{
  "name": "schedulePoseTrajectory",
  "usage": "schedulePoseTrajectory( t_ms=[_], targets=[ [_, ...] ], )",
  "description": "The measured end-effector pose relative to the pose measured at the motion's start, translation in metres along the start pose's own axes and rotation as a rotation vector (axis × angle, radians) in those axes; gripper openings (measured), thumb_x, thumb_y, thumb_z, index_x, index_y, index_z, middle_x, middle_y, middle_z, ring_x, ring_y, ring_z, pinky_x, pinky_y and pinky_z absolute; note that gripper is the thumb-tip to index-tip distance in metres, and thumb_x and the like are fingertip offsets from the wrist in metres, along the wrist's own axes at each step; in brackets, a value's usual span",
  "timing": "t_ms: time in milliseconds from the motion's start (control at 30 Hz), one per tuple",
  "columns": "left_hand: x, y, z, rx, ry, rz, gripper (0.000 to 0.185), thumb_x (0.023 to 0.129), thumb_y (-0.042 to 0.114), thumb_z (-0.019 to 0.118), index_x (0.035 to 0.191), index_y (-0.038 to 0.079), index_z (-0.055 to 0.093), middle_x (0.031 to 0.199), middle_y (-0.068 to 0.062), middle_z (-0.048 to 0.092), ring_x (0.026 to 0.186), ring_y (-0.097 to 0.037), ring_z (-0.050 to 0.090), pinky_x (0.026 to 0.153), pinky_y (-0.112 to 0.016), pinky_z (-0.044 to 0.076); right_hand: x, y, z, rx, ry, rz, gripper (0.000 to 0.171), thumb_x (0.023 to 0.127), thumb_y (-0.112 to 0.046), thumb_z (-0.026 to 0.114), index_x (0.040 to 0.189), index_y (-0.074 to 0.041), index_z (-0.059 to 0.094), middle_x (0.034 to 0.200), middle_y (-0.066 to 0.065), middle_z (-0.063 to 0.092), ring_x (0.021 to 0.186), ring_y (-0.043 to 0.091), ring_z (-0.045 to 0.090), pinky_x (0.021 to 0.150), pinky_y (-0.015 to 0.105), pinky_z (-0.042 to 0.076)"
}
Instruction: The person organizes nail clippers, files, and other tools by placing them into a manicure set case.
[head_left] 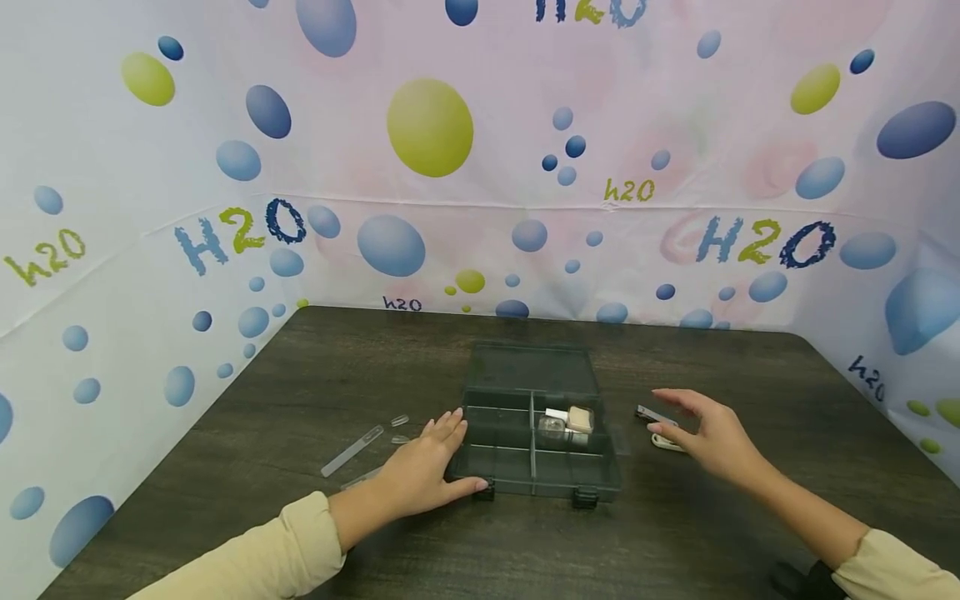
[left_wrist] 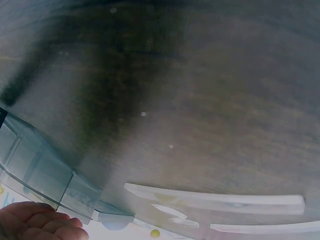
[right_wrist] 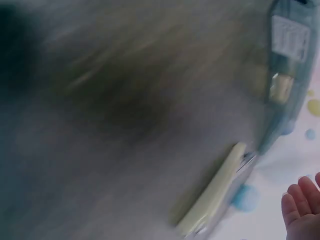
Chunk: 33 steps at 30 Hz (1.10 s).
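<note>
The left hand (head_left: 420, 473) rested flat against the open organizer box (head_left: 536, 433) at mid-bench (head_left: 300, 400), fingers (head_left: 450, 425) straight; the right hand (head_left: 712, 442) hovered over the nail clipper (head_left: 663, 429), fingers spread, holding nothing.

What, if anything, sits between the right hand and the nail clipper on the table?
Nothing visible. In the head view the right hand hovers open right over the nail clipper and the cream tool beside it, to the right of the organizer box. The left hand rests against the box's left side.
</note>
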<state>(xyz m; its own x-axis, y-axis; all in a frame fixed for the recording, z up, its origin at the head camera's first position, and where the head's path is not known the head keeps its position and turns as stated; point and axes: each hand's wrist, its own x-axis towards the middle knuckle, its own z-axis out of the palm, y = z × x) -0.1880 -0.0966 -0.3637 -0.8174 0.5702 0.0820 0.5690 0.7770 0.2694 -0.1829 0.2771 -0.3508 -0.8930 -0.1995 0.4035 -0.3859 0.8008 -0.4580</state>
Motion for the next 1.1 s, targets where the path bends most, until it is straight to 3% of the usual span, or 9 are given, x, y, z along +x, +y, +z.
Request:
schedulePoseTrajectory(
  t_ms=[467,900,1100],
  targets=[
    [0.0,-0.002,0.002,0.003,0.004,-0.006,0.082,0.084,0.054,0.059,0.136,-0.007,0.04,0.147,-0.024,0.031,0.135,-0.037,0.033,0.106,-0.049,0.036,-0.035,0.053,-0.018,-0.099,-0.16,0.22,0.063,0.079,-0.03,0.073,0.126,0.005,0.052,0.122,0.034,0.052,0.102,0.051,0.055,0.077,0.056,0.05],
    [0.001,0.0,0.001,0.003,0.002,-0.003,0.081,0.085,0.053,0.059,0.136,-0.007,0.041,0.147,-0.023,0.031,0.136,-0.036,0.033,0.107,-0.049,0.035,-0.037,0.068,-0.009,-0.142,-0.115,0.183,0.042,0.075,-0.017,0.076,0.11,0.004,0.064,0.108,0.031,0.062,0.088,0.042,0.064,0.069,0.051,0.053],
    [0.0,-0.001,0.001,0.009,0.002,0.0,0.081,0.085,0.053,0.059,0.136,-0.007,0.041,0.147,-0.023,0.032,0.135,-0.036,0.034,0.107,-0.049,0.035,-0.036,0.068,-0.008,-0.151,-0.106,0.182,0.027,0.075,-0.011,0.075,0.098,0.001,0.069,0.094,0.018,0.068,0.076,0.024,0.066,0.063,0.039,0.053]
  ],
)
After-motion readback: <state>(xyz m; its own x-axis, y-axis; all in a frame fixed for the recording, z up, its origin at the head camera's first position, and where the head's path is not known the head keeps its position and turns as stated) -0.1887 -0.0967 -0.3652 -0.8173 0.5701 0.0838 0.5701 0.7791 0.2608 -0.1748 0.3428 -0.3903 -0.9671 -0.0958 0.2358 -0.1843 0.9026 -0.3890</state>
